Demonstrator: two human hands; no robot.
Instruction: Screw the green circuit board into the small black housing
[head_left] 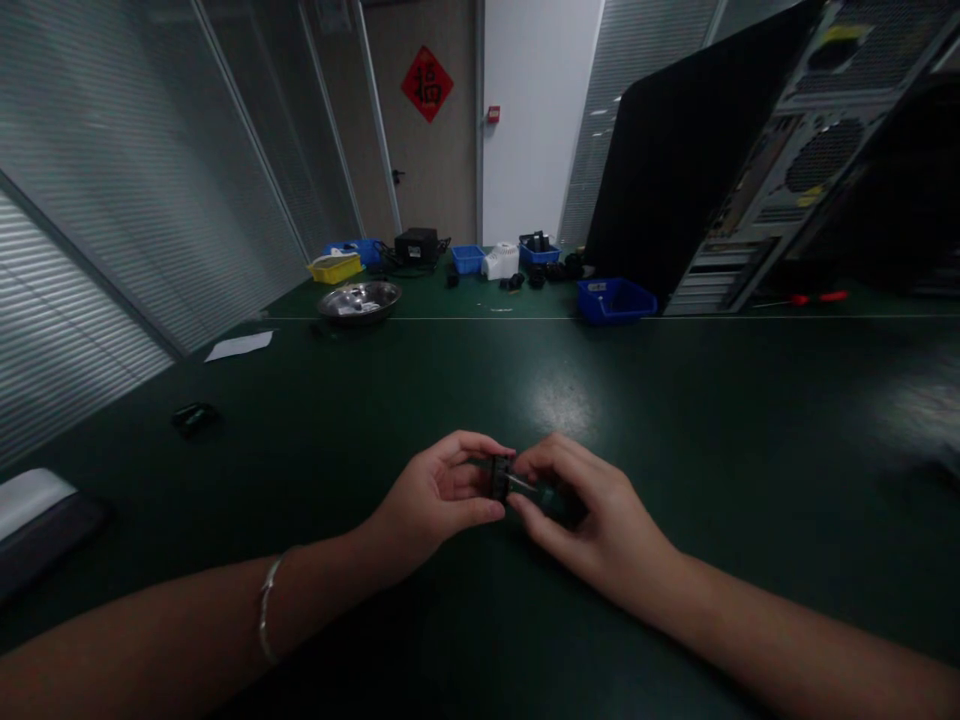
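Observation:
Low over the green table [420,380], my two hands meet around a small dark part [501,478]. My left hand [431,500] pinches this part between thumb and fingers; its exact kind is too dim to tell. A thin shiny shaft [521,484] runs from it toward my right palm, where a dark green piece [551,500] shows, looking like a small screwdriver with its handle partly hidden. My right hand [600,505] is curled around that tool, its thumb and fingertips close to the dark part.
A metal bowl [360,302], a yellow tray [335,268] and a blue bin [615,302] stand farther back. An open computer case [697,170] rises at right. A small black object [195,418] and a white paper [240,346] lie at left.

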